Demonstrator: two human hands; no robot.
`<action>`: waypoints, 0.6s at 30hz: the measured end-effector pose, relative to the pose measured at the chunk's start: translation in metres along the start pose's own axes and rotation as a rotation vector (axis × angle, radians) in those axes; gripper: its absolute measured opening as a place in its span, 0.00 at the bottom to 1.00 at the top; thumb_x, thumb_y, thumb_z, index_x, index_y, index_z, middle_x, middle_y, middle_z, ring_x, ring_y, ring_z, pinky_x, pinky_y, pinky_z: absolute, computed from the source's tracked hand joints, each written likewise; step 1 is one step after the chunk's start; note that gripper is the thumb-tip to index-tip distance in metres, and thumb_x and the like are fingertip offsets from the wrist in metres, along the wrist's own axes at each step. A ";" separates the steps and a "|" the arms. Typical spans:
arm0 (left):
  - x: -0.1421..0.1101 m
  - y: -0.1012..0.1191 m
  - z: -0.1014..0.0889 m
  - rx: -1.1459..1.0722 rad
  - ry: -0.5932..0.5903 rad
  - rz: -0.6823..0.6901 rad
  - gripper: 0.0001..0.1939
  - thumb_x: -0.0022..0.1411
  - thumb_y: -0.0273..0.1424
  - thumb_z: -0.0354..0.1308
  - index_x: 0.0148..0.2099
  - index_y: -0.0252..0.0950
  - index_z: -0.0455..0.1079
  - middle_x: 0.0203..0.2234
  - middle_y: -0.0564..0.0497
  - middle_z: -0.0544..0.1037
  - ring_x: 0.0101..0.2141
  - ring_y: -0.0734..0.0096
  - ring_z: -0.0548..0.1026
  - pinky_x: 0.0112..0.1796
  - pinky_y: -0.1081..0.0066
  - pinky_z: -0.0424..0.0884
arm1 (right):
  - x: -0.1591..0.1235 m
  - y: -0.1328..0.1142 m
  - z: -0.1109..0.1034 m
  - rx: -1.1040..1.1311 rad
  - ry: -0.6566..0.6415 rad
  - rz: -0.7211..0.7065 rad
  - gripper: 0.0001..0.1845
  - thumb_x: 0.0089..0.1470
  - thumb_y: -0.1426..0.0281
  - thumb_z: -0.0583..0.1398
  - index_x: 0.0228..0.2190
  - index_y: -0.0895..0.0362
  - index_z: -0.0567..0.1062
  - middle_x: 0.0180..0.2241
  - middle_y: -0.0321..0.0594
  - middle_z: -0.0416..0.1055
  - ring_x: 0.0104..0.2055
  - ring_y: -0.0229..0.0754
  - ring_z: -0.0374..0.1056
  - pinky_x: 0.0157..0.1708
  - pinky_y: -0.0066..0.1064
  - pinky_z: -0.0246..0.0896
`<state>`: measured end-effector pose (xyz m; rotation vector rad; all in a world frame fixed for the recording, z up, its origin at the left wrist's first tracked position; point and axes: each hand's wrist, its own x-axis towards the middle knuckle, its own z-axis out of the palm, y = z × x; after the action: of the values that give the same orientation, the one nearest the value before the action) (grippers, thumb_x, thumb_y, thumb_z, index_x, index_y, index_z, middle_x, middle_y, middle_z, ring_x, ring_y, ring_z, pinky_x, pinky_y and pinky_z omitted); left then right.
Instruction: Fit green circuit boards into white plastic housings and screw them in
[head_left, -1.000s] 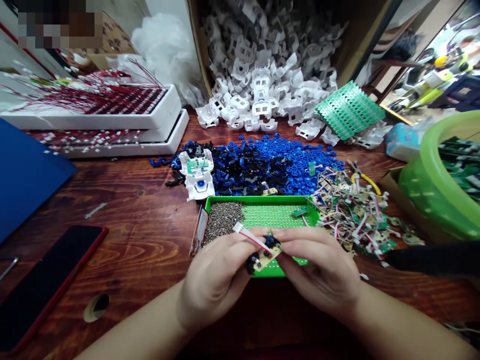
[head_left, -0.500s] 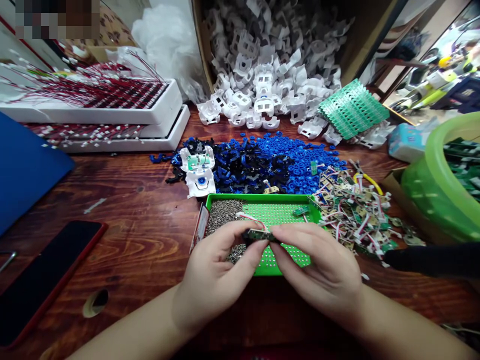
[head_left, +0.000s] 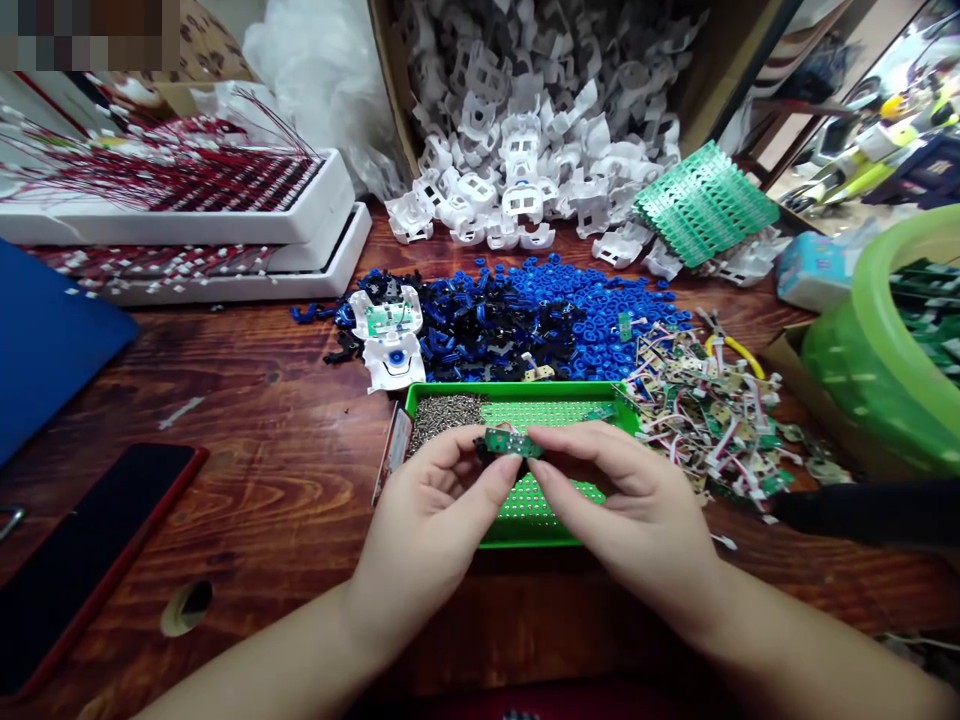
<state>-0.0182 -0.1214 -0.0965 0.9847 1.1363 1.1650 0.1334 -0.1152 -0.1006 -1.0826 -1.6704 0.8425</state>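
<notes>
On my feed, the left hand (head_left: 424,525) and right hand (head_left: 641,515), fingers curled, pinch a small green rectangular circuit board (head_left: 507,443) over a shallow green plastic tray (head_left: 551,388); I see silver metal screws (head_left: 448,410) in its left end.

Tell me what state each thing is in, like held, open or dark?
Board: held, green side showing
Left hand: pinching the board
Right hand: pinching the board
Tray: open, screws inside
Phone: lying flat, dark
Pliers: lying down
Carton: open, white shells spilling out
Tub: open, green boards inside
</notes>
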 end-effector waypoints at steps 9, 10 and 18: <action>0.006 -0.007 -0.004 -0.178 -0.036 -0.163 0.09 0.52 0.27 0.62 0.38 0.37 0.72 0.32 0.53 0.77 0.32 0.78 0.74 0.36 0.78 0.72 | 0.000 0.005 0.004 0.027 0.006 0.052 0.13 0.49 0.74 0.60 0.39 0.57 0.74 0.34 0.37 0.72 0.35 0.32 0.68 0.37 0.22 0.66; 0.007 -0.007 -0.004 -0.184 -0.032 -0.179 0.09 0.51 0.27 0.62 0.38 0.36 0.72 0.32 0.53 0.77 0.32 0.77 0.74 0.35 0.77 0.72 | 0.000 0.005 0.005 0.033 0.006 0.051 0.13 0.49 0.74 0.60 0.39 0.57 0.74 0.34 0.37 0.72 0.35 0.32 0.68 0.37 0.22 0.66; 0.010 -0.004 -0.001 -0.240 0.004 -0.238 0.09 0.49 0.26 0.64 0.36 0.33 0.72 0.31 0.52 0.77 0.33 0.77 0.74 0.36 0.76 0.72 | 0.000 0.008 0.005 -0.033 -0.004 0.010 0.14 0.50 0.74 0.59 0.40 0.55 0.74 0.35 0.35 0.73 0.36 0.31 0.68 0.37 0.23 0.66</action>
<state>-0.0185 -0.1119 -0.1017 0.6455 1.0567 1.0807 0.1311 -0.1120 -0.1095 -1.1135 -1.6889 0.8263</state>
